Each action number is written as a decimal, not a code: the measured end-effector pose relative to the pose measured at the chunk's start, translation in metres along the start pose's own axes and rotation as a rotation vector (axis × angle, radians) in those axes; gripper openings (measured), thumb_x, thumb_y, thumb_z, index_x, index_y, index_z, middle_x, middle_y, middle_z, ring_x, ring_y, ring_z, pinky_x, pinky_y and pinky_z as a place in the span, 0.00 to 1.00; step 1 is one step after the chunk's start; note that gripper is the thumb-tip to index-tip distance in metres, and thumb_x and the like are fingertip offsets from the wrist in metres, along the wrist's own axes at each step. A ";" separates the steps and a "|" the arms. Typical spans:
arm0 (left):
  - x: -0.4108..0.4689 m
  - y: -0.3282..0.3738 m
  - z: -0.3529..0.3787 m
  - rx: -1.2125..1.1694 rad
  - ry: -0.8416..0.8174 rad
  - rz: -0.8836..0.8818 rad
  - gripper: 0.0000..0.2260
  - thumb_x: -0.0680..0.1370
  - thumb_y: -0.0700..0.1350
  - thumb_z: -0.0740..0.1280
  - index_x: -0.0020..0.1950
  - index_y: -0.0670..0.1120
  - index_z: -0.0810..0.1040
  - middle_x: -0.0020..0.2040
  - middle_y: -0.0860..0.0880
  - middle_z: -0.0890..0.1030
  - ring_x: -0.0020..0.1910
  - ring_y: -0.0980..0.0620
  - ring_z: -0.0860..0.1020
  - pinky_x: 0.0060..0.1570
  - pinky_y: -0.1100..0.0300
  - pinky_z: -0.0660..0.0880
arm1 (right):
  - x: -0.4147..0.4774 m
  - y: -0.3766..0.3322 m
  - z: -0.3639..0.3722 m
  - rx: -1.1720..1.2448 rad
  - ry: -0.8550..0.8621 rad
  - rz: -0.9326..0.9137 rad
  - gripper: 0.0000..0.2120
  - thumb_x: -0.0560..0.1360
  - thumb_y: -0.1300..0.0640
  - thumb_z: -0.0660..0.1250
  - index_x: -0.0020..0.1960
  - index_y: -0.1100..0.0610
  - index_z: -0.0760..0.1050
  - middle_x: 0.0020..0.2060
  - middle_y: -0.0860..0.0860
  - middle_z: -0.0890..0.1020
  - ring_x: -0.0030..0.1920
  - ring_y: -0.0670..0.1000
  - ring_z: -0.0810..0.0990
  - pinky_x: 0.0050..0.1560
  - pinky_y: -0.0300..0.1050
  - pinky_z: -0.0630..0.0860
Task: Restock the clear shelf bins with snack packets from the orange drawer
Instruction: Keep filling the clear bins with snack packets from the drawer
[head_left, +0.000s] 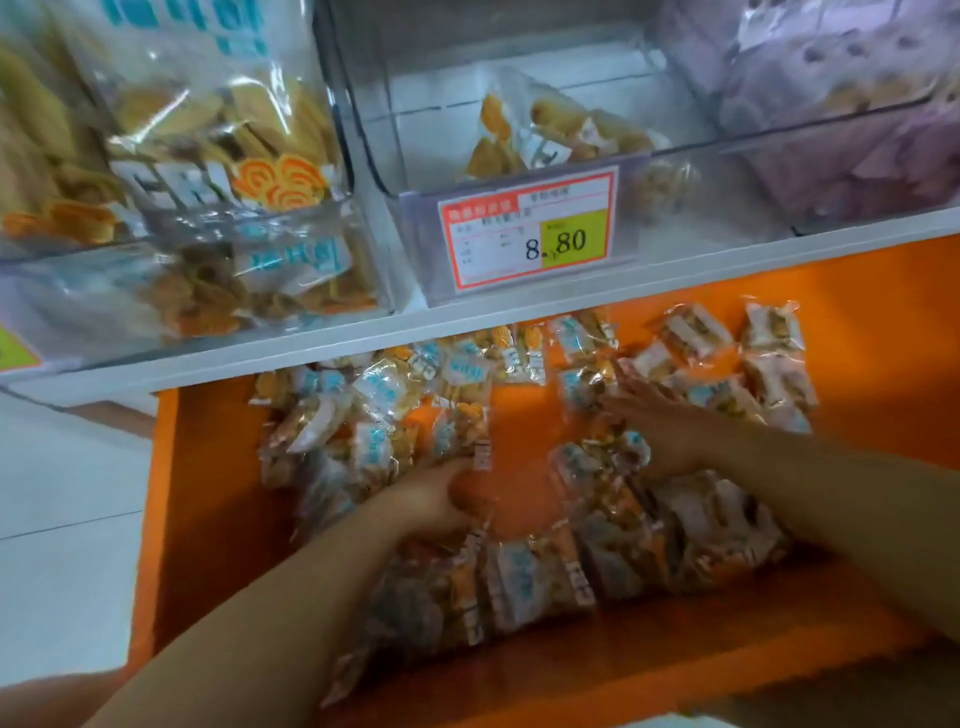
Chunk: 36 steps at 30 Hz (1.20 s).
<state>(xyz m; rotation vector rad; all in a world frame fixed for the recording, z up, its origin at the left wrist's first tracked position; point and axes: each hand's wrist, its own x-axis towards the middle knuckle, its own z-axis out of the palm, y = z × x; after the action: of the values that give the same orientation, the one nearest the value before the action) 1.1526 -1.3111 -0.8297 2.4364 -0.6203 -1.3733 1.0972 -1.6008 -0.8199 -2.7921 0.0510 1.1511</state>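
The orange drawer (218, 519) is pulled out below the white shelf and holds several loose snack packets (530, 577) with blue and white labels. My left hand (436, 501) is low in the drawer's middle, its fingers curled round the edge of a snack packet (480, 454). Farther back and to the right, my right hand (660, 423) lies with straight fingers on a cluster of packets (582, 387). Above, the middle clear bin (415, 156) holds only a few packets (550, 137).
The left clear bin (358, 249) is packed with large bags of yellow and orange snacks. The right bin (883, 171) holds purple packets. A red and yellow price label (530, 231) fronts the middle bin. The white shelf edge (260, 356) overhangs the drawer's back. Pale floor lies at left.
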 end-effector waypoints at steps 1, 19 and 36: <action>0.003 -0.005 0.002 0.028 -0.017 -0.034 0.36 0.73 0.54 0.71 0.77 0.54 0.57 0.73 0.48 0.66 0.68 0.47 0.69 0.66 0.56 0.68 | 0.002 0.000 0.001 0.020 -0.028 0.006 0.52 0.69 0.47 0.74 0.76 0.43 0.37 0.76 0.53 0.36 0.76 0.59 0.50 0.68 0.55 0.66; -0.006 0.023 0.037 0.138 -0.124 0.124 0.25 0.76 0.43 0.66 0.73 0.51 0.65 0.66 0.44 0.68 0.61 0.45 0.72 0.57 0.57 0.72 | -0.013 -0.067 0.018 0.001 -0.153 -0.262 0.34 0.73 0.64 0.68 0.74 0.47 0.60 0.53 0.53 0.76 0.50 0.53 0.75 0.44 0.44 0.72; -0.117 0.076 -0.042 0.121 0.366 0.422 0.10 0.76 0.39 0.67 0.55 0.50 0.78 0.65 0.51 0.70 0.64 0.53 0.70 0.66 0.62 0.64 | -0.132 -0.083 -0.068 0.241 0.254 -0.264 0.30 0.70 0.64 0.66 0.65 0.39 0.67 0.39 0.50 0.81 0.37 0.51 0.78 0.37 0.44 0.73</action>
<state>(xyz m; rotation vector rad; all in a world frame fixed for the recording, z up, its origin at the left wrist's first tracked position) 1.1176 -1.3179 -0.6885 2.3716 -1.0634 -0.7242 1.0576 -1.5290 -0.6712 -2.6137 -0.1415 0.6796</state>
